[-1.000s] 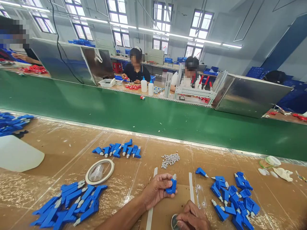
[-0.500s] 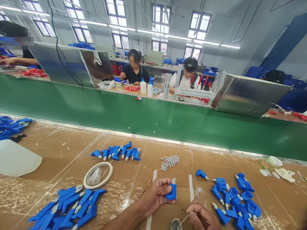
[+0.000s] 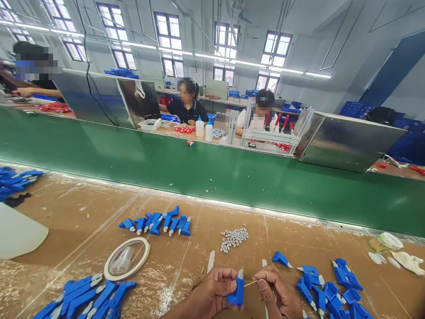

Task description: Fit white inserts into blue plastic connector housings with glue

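My left hand (image 3: pixel 217 290) is closed round a blue plastic part (image 3: pixel 236 292), whose pale grey tip points up. Between the thumb and fingers of my right hand (image 3: pixel 277 290) is a thin wooden stick (image 3: pixel 250 283). The stick's end reaches the side of the blue part; whether it touches cannot be made out. Beyond my hands lies a heap of small grey pieces (image 3: pixel 234 239). More blue parts with grey tips (image 3: pixel 327 288) are scattered to the right of my right hand.
Blue parts lie in a far row (image 3: pixel 157 221) and a near-left pile (image 3: pixel 88 297). A tape roll (image 3: pixel 146 259) rests on the cardboard-covered table, with a jar (image 3: pixel 387 243) at right. Beyond runs a green conveyor belt (image 3: pixel 212 177); several people sit across it.
My right hand has lifted the stick from a small round cup to the blue part in my left hand. The cup is out of view. A small red item has shifted left on the belt.
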